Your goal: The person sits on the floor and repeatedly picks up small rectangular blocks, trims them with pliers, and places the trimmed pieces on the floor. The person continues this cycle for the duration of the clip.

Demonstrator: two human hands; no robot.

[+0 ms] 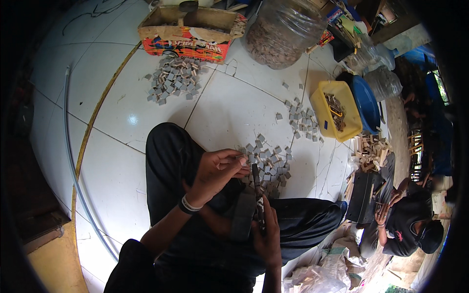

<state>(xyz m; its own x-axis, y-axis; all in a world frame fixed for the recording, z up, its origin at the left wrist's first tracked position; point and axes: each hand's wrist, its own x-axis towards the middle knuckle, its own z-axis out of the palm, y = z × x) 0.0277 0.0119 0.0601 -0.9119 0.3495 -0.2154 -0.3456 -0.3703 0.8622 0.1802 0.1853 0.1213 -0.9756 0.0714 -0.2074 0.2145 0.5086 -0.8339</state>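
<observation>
Right, the floor (124, 168) goes widest, white tile stretching out to the left of the near knee and on up between the far pile and the legs. A yellow-brown strip (101, 100) curves along its left edge, and a pipe (73, 161) bends beside it, crossing it low down. Now the legs (171, 151), folded in dark trousers: left knee pointing up the floor, right one out to the side, so they hem in the lap. Over on the right, a co-worker (408, 222) in black sits near a black box (360, 198), with offcuts (371, 151) heaped just above it, closing off that side.

Top of the floor, a clear jug (278, 41) full of brown bits stands beside a red carton (188, 46). Then a blue basin (367, 105) tucked against a yellow tub (325, 110) (a yellow-handled cutter (336, 111) lies in there among scraps). Three piles of grey pieces: a far pile (173, 80) before the carton, a middle pile (303, 119) by the tub, and the near pile (268, 168) just past the hands, between the knees.

Down to the hands: the right hand (267, 232) has its fingers wrapped around a dark tool (257, 183), tip pointing up toward the near pile. The left hand (220, 171) reaches in close, thumb and fingertips narrow; whether something small sits between them, I can't tell.
</observation>
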